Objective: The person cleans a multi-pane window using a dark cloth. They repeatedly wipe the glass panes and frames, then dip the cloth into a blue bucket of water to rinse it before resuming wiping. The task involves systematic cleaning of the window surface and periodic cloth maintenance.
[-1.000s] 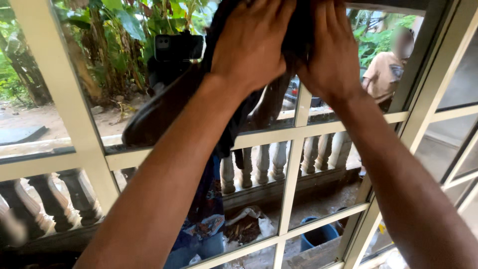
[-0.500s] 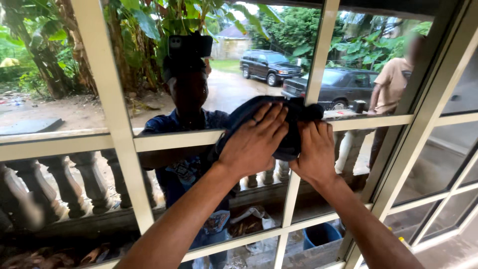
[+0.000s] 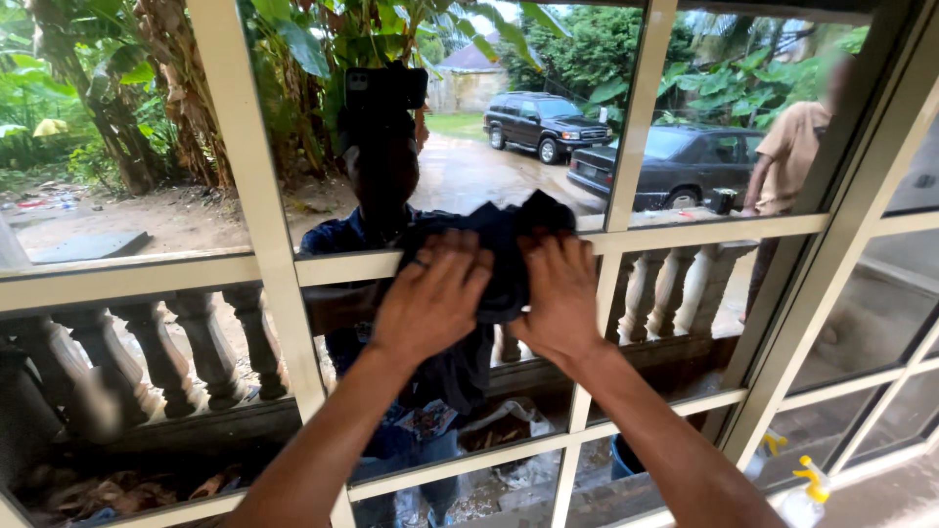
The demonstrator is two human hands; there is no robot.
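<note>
Both hands press a dark cloth point(image 3: 509, 244) flat against a glass pane of a cream-framed window point(image 3: 259, 264). My left hand point(image 3: 430, 298) lies spread on the cloth's left part, a ring on one finger. My right hand point(image 3: 562, 298) covers its right part, beside a vertical frame bar point(image 3: 626, 147). The cloth's top edge shows above my fingers. The glass mirrors a person with a dark device at head height point(image 3: 381, 93).
A spray bottle with a yellow trigger point(image 3: 807, 489) stands at the lower right by the frame. Beyond the glass are a stone balustrade point(image 3: 205, 342), banana plants, two parked cars point(image 3: 626, 147) and a person in a tan shirt point(image 3: 792, 161).
Both hands and the cloth have slid down the glass, from the top of the view to the level of the horizontal frame bar. The view has also shifted.
</note>
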